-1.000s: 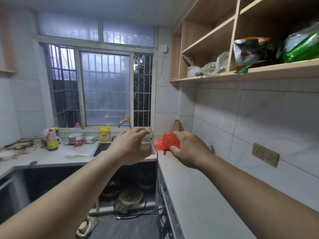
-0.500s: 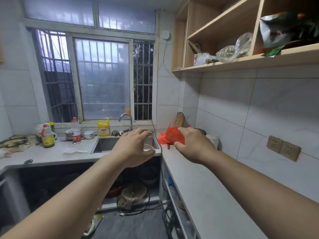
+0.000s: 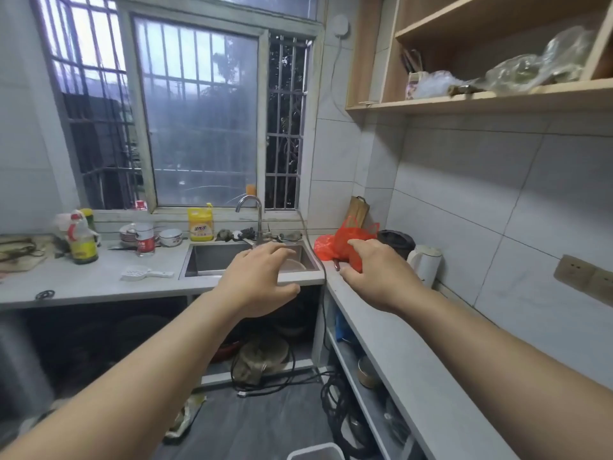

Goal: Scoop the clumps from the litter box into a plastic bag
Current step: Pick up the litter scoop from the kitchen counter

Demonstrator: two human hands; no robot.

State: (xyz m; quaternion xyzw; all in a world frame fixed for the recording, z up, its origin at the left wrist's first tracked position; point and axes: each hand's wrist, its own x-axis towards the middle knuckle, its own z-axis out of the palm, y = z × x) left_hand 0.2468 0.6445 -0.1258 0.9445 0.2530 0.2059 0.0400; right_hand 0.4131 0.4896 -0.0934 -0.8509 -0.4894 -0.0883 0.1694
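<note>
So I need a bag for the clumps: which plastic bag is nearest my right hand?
The red plastic bag on the counter corner, right at the right hand fingertips. The clear plastic bags lie up on the wooden shelf, far above.

- Light: dull daylight through the barred window [image 3: 199, 111], beyond the left hand [image 3: 262, 280]; room moderately dim, cool grey cast.
- Shadows: deep under the tabletop [image 3: 99, 287], below both hands; contents there hard to make out.
- Glare: mild, on panes at upper left; soft sheen on wall tiles [image 3: 481, 194] to the right of the right hand [image 3: 381, 277].
- Distortion: wide-angle; window frame and shelf [image 3: 481, 97] edges bow near the borders; forearms stretched.
- Sharpness: soft overall; lower corners smeared.
</note>
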